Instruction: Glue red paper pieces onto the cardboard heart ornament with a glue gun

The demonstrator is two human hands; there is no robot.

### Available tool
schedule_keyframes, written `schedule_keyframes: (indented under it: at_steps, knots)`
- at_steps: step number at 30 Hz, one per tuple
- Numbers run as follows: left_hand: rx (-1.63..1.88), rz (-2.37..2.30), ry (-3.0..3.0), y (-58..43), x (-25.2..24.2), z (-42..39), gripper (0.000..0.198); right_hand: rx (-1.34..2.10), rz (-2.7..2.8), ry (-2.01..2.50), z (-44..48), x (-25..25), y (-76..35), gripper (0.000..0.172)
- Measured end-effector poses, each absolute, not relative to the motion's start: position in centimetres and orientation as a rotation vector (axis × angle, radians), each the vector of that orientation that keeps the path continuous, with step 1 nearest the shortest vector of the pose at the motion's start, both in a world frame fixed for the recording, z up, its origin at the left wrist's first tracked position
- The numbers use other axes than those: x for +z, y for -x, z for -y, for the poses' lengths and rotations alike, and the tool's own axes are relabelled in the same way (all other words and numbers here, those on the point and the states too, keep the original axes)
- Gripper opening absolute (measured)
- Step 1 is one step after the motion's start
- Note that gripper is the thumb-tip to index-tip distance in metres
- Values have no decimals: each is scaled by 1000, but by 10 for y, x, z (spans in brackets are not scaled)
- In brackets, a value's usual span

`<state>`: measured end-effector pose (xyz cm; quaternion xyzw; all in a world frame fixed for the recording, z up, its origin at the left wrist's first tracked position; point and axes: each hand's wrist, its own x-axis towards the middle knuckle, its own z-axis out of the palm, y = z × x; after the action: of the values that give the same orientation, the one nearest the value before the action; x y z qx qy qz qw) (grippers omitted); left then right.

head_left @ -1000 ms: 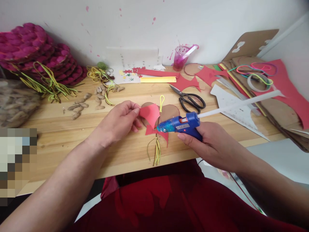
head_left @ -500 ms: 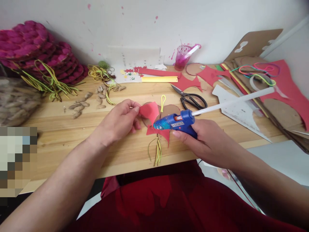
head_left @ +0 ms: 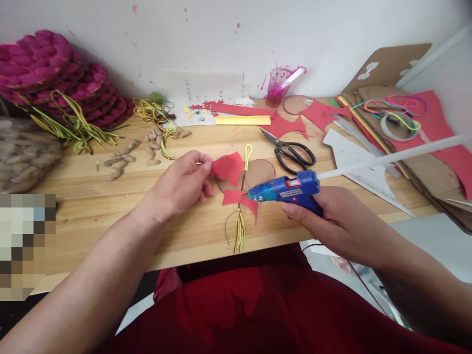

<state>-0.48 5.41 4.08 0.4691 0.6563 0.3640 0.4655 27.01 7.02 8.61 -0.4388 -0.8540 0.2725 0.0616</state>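
Observation:
My left hand [head_left: 180, 187] pinches a flap of red paper [head_left: 228, 168] and lifts it off a brown cardboard disc [head_left: 260, 173] on the wooden table [head_left: 110, 216]. My right hand [head_left: 332, 219] grips a blue glue gun [head_left: 285, 191] with a long white glue stick [head_left: 391, 157] poking out behind. The gun's nozzle points left, just right of the red paper's lower part [head_left: 236, 199]. A yellow loop [head_left: 247, 153] sticks out above the disc, and a yellow-green tassel [head_left: 240, 228] hangs below it.
Black scissors [head_left: 293, 150] lie just behind the disc. Red paper scraps, a yellow strip [head_left: 243, 120] and a pink cup [head_left: 278, 87] sit at the back. Cardboard sheets, tape and coloured bands pile up right. Magenta woven pieces [head_left: 55, 78], cord strands and nut shells [head_left: 121, 161] lie left.
My right hand has drawn the glue gun back to the right, away from the red paper. My left hand keeps its pinch on the raised flap.

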Motion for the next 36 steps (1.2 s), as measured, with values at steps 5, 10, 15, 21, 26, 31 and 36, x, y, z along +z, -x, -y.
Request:
schedule_keyframes:
  at_steps: [5,10,15,21,26,31,36]
  knots:
    - [858,-1678,-1205,5,39,-54,12,818,2564,1408,-65,86,-279,49]
    - [850,-1719,-1233,3,40,-52,11,843,2570,1392,-64,86,-276,48]
    - [823,-1733,-1265,4,39,-51,12,812,2592,1397,-65,86,-280,48]
    - [816,-1731,-1277,6,38,-52,13,724,2589,1439,-66,82,-290,50]
    - [805,-1737,-1275,6,38,-52,13,723,2603,1447,-67,83,-293,49]
    - [794,-1741,-1273,6,39,-53,13,644,2624,1439,-67,86,-295,49]
    - [786,-1739,-1279,6,41,-51,13,743,2619,1394,-63,87,-287,46]
